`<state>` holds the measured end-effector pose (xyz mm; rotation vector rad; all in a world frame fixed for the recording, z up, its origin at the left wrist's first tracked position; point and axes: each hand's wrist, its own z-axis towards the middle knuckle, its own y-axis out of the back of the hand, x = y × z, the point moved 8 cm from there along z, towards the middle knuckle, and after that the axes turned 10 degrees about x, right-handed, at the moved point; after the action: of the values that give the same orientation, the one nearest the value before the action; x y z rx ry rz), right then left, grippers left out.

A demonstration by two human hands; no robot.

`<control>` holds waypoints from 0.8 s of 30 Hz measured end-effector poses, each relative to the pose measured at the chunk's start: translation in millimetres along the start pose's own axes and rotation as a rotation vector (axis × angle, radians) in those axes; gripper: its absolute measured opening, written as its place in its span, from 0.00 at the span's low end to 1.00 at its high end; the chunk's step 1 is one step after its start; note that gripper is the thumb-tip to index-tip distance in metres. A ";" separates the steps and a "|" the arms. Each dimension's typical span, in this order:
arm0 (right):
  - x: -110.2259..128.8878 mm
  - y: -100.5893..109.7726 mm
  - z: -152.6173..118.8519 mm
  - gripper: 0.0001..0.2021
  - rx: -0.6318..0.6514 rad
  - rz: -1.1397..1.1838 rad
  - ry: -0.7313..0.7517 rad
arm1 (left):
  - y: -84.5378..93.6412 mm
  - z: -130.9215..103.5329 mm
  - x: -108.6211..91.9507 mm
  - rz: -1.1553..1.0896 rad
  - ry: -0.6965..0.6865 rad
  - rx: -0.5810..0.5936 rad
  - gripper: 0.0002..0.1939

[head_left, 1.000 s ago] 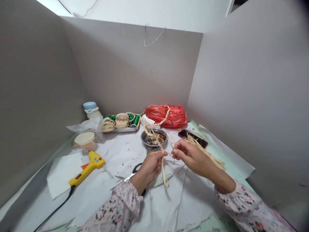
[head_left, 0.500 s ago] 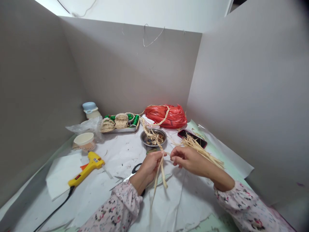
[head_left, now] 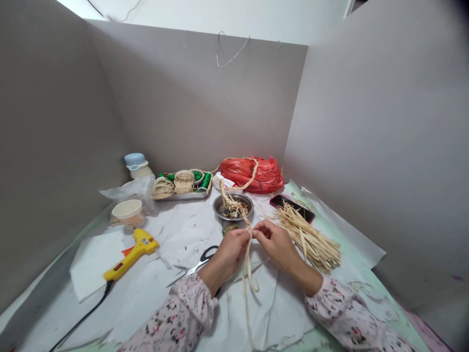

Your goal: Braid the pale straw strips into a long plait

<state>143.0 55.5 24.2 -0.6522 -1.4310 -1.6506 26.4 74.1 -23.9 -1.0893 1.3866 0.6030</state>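
Note:
A braided straw cord [head_left: 246,218] runs from the red bag over the metal bowl [head_left: 233,207] to my hands at the centre. My left hand [head_left: 233,248] is closed, pinching the lower end of the braid. Against it, my right hand [head_left: 273,243] is also closed, its thumb and fingertips on the straw at the same spot. Loose straw strands [head_left: 249,274] hang down from between my fingers toward the near edge. To the right of my right hand lies a bundle of straw strips [head_left: 311,239].
Scissors [head_left: 198,264] lie beside my left wrist. A yellow glue gun [head_left: 132,254], paper cup [head_left: 128,213] and lidded bottle [head_left: 138,166] are at left. Behind are a tray [head_left: 183,196] of coils and green thread, and a red bag [head_left: 252,174]. A phone [head_left: 289,207] touches the straw bundle.
My right hand has moved left to meet my left hand at the braid's end, uncovering more of the straw bundle. The hanging strands have swung right.

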 end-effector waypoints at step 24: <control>-14.4 -0.8 4.4 0.07 -0.028 -0.007 -0.024 | 3.0 7.1 -17.9 0.491 -0.199 0.039 0.17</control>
<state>149.1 63.3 12.9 -0.6854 -1.4317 -1.6762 24.4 86.0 -8.6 -0.6335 1.4872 1.0049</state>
